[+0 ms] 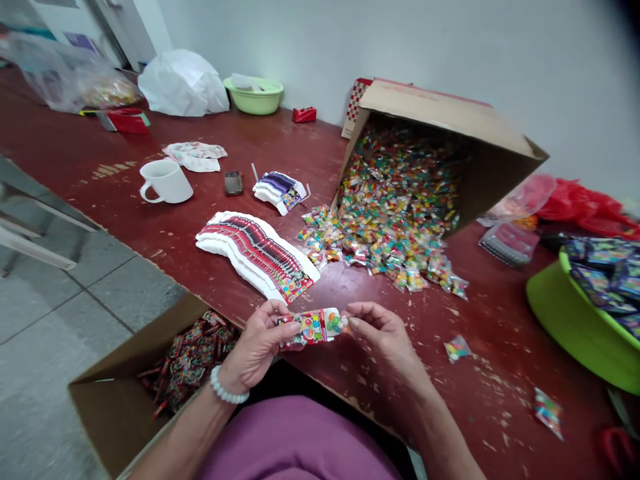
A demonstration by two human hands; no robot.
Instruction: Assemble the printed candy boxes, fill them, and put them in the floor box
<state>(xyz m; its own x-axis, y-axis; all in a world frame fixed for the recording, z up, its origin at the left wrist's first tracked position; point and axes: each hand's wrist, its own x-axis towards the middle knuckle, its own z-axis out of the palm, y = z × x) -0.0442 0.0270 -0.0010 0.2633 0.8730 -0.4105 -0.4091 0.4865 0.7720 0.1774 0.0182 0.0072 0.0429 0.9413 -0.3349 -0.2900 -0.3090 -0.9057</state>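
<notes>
The packet (pixel 307 328) is held at the near edge of the table (pixel 360 287), its long axis running left to right, nearly level across the view and tipped slightly up at the right. Its printed face is turned up, and its open end points toward the right hand (pixel 383 333).

The left hand (pixel 255 350) is closed around the packet's left end, thumb flat on top and fingers mostly hidden; the packet juts out rightward past the thumb tip. The right hand is partly curled, thumb and fingers pinching the outer end of a sachet (pixel 336 322) at the packet's mouth. How far the sachet reaches inside, I cannot tell.

Just beyond the left hand lies a fanned stack (pixel 250 247) of red sleeves, slanting away to the left. Past it, sachets spill from a carton (pixel 440 103). To the right of the right hand, 2 loose sachets (pixel 457 349) lie apart.
</notes>
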